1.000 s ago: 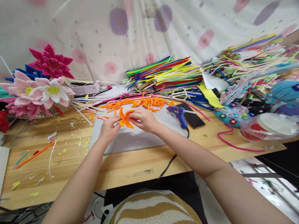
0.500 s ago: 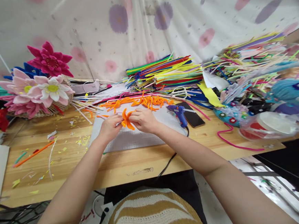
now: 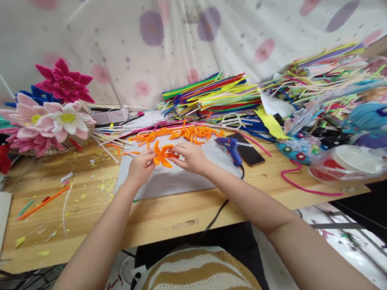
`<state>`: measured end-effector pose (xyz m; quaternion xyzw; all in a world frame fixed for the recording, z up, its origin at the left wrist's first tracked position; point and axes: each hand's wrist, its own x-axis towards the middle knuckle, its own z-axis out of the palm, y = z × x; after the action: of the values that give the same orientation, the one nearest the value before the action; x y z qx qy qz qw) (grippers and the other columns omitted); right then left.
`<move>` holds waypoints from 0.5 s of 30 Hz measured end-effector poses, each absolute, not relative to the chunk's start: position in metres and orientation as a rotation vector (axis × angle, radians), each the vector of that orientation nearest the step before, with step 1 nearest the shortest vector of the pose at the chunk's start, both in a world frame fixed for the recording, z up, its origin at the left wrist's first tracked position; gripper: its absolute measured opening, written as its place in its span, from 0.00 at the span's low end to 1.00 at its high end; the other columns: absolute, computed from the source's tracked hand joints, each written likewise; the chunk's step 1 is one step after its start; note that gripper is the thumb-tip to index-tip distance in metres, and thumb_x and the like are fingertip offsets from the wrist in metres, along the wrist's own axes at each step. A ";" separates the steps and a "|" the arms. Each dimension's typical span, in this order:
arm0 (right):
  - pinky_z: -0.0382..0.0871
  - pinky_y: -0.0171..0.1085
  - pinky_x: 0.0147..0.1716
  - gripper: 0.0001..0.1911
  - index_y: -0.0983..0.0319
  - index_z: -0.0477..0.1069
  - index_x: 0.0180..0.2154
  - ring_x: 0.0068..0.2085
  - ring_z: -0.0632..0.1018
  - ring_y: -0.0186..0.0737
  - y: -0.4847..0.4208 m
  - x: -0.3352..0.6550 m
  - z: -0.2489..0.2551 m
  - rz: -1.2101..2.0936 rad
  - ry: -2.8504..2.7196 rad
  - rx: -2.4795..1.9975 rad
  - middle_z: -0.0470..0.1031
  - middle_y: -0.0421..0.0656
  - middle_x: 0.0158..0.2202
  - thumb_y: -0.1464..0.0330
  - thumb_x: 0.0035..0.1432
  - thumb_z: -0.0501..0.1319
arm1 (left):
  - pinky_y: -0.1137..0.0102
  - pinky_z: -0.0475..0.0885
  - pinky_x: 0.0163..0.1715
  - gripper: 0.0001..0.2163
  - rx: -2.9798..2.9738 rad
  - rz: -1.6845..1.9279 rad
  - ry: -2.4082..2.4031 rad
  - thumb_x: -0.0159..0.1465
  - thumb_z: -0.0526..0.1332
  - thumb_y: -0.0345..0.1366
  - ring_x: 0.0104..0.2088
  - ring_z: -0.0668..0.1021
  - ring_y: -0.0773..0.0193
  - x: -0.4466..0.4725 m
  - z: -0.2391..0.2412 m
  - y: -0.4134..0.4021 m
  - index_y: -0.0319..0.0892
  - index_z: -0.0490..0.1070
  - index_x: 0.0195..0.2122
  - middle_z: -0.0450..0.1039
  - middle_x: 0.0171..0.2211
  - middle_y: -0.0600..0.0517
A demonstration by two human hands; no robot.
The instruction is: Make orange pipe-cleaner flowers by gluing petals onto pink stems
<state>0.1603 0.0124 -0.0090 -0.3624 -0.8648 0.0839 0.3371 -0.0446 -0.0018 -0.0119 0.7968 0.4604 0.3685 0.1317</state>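
Observation:
An orange pipe-cleaner flower (image 3: 162,154) with several looped petals is pinched between both hands, just above a grey mat (image 3: 169,180) on the wooden table (image 3: 159,217). My left hand (image 3: 141,166) grips its left side with closed fingers. My right hand (image 3: 190,157) holds its right side, fingers closed on a petal. Behind the hands lies a heap of loose orange petals (image 3: 186,133).
A blue glue gun (image 3: 231,147) and a black phone (image 3: 249,155) lie right of the mat. Stacks of coloured pipe cleaners (image 3: 216,94) fill the back. Finished flowers (image 3: 49,120) sit at the left, a plastic-wrapped tub (image 3: 349,162) at the right.
The flower has turned a little between my fingers, its petals spreading flatter. Both hands stay in about the same place.

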 end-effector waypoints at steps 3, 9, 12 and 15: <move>0.64 0.33 0.32 0.15 0.63 0.72 0.38 0.30 0.73 0.32 0.011 0.162 -0.011 0.674 -2.083 -1.001 0.76 0.43 0.32 0.59 0.55 0.58 | 0.67 0.69 0.47 0.10 2.279 1.133 1.304 0.56 0.56 0.33 0.45 0.76 0.60 -0.045 -0.013 -0.002 0.44 0.77 0.34 0.77 0.41 0.48; 0.62 0.29 0.22 0.19 0.64 0.69 0.28 0.23 0.69 0.29 0.015 0.160 -0.008 1.375 -1.812 -0.958 0.70 0.38 0.22 0.52 0.50 0.58 | 0.65 0.69 0.47 0.08 2.259 1.164 1.256 0.56 0.58 0.36 0.42 0.77 0.60 -0.044 -0.013 -0.003 0.44 0.78 0.30 0.78 0.36 0.49; 0.57 0.29 0.20 0.19 0.64 0.66 0.23 0.20 0.63 0.26 0.015 0.161 -0.004 1.357 -1.812 -0.988 0.64 0.35 0.18 0.53 0.50 0.59 | 0.64 0.68 0.49 0.09 2.263 1.162 1.256 0.56 0.58 0.38 0.43 0.77 0.60 -0.047 -0.014 -0.001 0.45 0.78 0.29 0.78 0.34 0.50; 0.53 0.29 0.20 0.19 0.63 0.65 0.22 0.20 0.60 0.26 0.013 0.162 0.000 1.326 -1.811 -0.939 0.59 0.34 0.17 0.54 0.51 0.58 | 0.63 0.69 0.48 0.08 2.252 1.151 1.255 0.56 0.58 0.38 0.43 0.77 0.59 -0.049 -0.016 0.002 0.45 0.78 0.29 0.78 0.33 0.50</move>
<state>0.1622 0.0134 -0.0005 -0.3618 -0.6982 0.5112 0.3470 -0.0491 0.0016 -0.0163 0.7875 0.4389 0.4025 0.1586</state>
